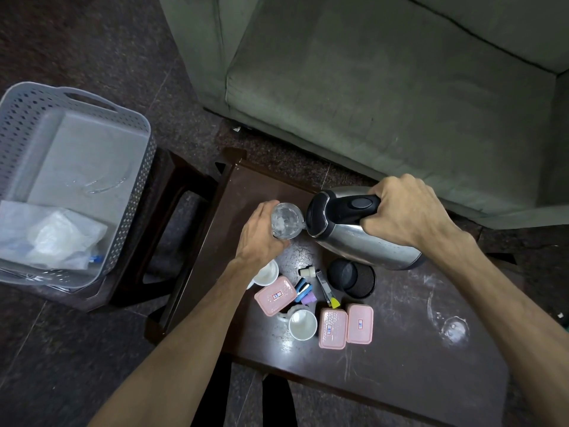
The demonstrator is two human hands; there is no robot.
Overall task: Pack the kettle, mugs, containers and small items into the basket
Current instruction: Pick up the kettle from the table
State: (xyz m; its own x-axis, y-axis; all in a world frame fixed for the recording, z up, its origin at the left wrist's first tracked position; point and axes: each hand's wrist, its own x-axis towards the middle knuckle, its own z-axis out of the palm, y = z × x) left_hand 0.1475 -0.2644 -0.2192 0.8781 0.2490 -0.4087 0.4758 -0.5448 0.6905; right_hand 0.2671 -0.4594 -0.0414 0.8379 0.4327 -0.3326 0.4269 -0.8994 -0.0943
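Head view, centre right of the frame: the stainless-steel electric kettle with black lid and handle [363,229] is tipped over, its long axis running from lower right to upper left, spout end toward the left and base toward the lower right. The right hand [409,211] has its grip wrapped tight around the black handle. The kettle's spout touches the rim of a clear drinking glass [285,221], which the left hand [261,238] clasps from the left side, fingers curled round it.

Below the hands, on the dark brown table [400,349], lie the other pieces. Two white mugs: one [267,272] partly hidden under the left forearm, one [302,324] further down, mouth up. Three pink rectangular lidded containers: one [275,296] tilted at left, two side by side, [332,328] and [359,323], at the lower middle. Between them sits a cluster of small items: a blue and black piece [303,289], a purple cap [309,299], a small white stopper [308,271] and a metal clip with a yellow tip [326,292]. One round black base [351,277] rests just beneath the kettle.

At the left of the frame a grey perforated plastic basket [135,186] stands on a dark stool [172,217], holding crumpled clear plastic bags [58,235] in its lower corner. A grey-green sofa [385,87] fills the upper right.
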